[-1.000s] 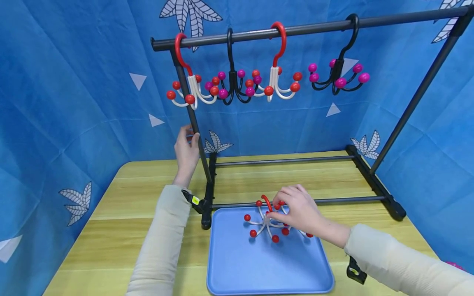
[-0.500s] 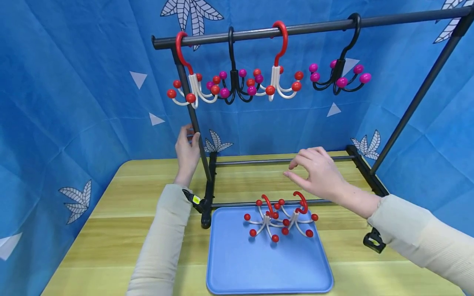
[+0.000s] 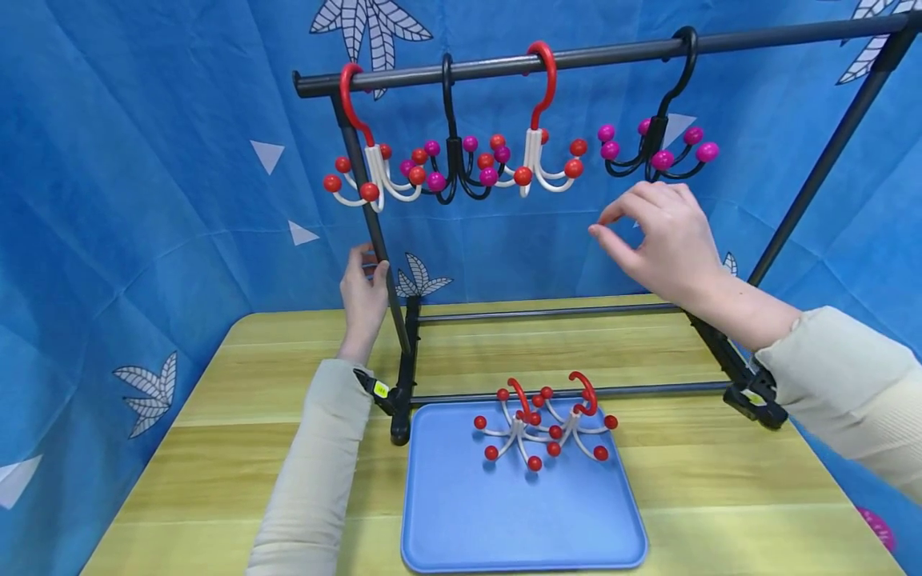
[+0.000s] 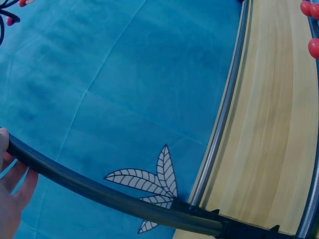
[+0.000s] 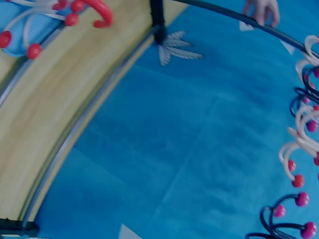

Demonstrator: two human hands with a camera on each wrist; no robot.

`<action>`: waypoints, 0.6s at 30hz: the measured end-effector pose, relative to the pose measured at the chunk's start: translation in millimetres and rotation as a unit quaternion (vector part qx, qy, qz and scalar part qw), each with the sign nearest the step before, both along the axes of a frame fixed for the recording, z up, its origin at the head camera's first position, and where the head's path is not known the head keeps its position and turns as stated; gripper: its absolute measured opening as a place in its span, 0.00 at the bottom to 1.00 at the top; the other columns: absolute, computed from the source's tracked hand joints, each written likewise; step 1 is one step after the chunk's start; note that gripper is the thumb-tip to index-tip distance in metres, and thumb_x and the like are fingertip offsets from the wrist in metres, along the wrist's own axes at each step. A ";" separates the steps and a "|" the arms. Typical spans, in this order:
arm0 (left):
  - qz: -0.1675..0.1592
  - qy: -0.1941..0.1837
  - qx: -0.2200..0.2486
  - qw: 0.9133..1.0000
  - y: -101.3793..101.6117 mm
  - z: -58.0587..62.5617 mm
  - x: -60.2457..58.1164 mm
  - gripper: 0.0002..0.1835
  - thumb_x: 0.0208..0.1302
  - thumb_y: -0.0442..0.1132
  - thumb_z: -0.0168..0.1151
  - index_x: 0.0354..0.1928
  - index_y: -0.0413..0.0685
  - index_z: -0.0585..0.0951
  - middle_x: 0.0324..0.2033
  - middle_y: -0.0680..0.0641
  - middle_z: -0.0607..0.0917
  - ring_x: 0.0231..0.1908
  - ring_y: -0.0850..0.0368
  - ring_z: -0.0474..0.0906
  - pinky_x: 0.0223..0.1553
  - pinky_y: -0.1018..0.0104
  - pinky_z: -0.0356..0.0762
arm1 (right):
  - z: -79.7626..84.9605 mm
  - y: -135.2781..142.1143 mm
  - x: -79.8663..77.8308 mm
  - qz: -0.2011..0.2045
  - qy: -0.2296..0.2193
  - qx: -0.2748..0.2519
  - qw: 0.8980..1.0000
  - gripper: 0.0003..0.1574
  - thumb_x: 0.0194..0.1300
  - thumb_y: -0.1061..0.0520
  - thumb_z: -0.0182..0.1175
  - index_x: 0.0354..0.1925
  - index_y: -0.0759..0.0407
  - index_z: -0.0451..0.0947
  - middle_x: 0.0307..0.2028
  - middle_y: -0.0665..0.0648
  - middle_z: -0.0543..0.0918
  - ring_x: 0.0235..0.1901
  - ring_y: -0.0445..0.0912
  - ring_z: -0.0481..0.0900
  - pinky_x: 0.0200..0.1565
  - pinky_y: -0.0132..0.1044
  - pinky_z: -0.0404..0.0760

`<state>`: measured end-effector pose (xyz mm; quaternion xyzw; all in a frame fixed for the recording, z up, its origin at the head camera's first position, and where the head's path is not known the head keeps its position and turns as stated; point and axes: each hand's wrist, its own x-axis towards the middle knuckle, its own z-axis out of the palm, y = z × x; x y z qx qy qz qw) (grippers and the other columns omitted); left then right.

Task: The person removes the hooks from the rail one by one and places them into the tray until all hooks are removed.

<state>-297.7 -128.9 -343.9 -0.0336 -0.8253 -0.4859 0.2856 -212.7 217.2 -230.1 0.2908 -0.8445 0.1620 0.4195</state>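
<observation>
My left hand (image 3: 363, 296) grips the left post (image 3: 401, 324) of a black metal rack, thumb on one side and fingers behind. In the air below the rail's right part, my right hand (image 3: 663, 240) is loosely curved and holds nothing. It is nearest a black rotating hook hanger with magenta balls (image 3: 654, 144), whose lower end it partly overlaps in the head view. Further left on the rail (image 3: 612, 56) hang a white hanger with red hook and balls (image 3: 533, 156), a black one (image 3: 455, 164) and another white one (image 3: 376, 172).
A blue tray (image 3: 526, 520) lies on the wooden table (image 3: 252, 416), with two white-and-red hangers (image 3: 519, 432) side by side at its back. Two low crossbars (image 3: 555, 313) join the rack's feet. Blue patterned cloth (image 3: 144, 160) hangs behind and at the sides.
My right hand has left the hangers in the tray and risen to the right, up to below the rail. My left hand stays on the post; the hangers have not moved.
</observation>
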 end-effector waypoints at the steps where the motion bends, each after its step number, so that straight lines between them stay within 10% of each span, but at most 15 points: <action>1: -0.001 -0.002 -0.001 1.000 -0.9 0.5 0.3 0.17 0.66 0.38 0.52 0.55 0.44 0.68 0.44 0.41 0.78 0.45 0.47 0.76 0.45 0.56 0.75 | 4.6 -0.1 -0.6 -0.007 -0.005 -0.008 1.000 0.11 0.52 0.58 0.66 0.31 0.66 0.78 0.29 0.62 0.79 0.35 0.54 0.74 0.43 0.49 0.68; 6: -0.003 -0.011 -0.006 1.000 -2.3 2.5 0.6 0.17 0.66 0.39 0.52 0.55 0.44 0.68 0.45 0.41 0.77 0.45 0.47 0.76 0.45 0.56 0.75 | 29.1 -0.4 -4.9 -0.046 -0.065 -0.116 0.990 0.16 0.60 0.53 0.59 0.41 0.64 0.78 0.35 0.61 0.80 0.38 0.47 0.73 0.42 0.36 0.68; 18: -0.009 -0.011 -0.015 1.000 -4.2 -1.0 -0.7 0.17 0.66 0.40 0.50 0.56 0.47 0.68 0.45 0.41 0.77 0.45 0.47 0.76 0.45 0.55 0.75 | 69.0 18.6 -22.6 -0.106 -0.139 -0.336 0.925 0.22 0.61 0.47 0.58 0.53 0.49 0.71 0.38 0.34 0.68 0.41 0.28 0.68 0.48 0.23 0.68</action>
